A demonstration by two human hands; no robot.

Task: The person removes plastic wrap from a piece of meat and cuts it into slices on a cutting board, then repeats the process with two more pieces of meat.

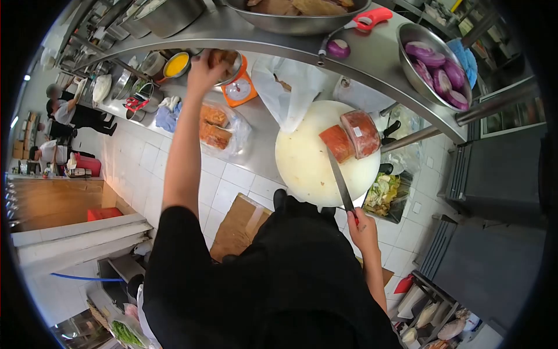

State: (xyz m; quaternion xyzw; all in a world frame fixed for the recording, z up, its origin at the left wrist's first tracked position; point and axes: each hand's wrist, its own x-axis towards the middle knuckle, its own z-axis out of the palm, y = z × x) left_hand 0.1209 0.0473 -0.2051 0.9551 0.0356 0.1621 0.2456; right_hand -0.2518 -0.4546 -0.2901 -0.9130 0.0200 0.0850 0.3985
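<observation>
**Fingers on knife and scale bowl**

Fingers of the right hand are wrapping shut around the red handle of a knife, and the blade is running up and away from them onto the round white board. Its tip is reaching the near edge of the meat, two reddish blocks lying side by side on the far right part of the board; the right-hand block is showing a small label. The meat is lying well beyond the right fingers, at the far end of the blade.

Across the body, the left hand is stretching out at the end of a bare arm, its fingers curling over the meat pieces in the metal bowl on the orange scale. Whether they are gripping anything cannot be told. Just beside that hand a bowl of yellow liquid is sitting, and nearer the body a clear bag with browned pieces is lying on the counter.

On the shelf above, a bowl of peeled onions is standing at the right, with a red-handled peeler and a lone onion near its middle. A bin of vegetable scraps is sitting right of the board.
</observation>
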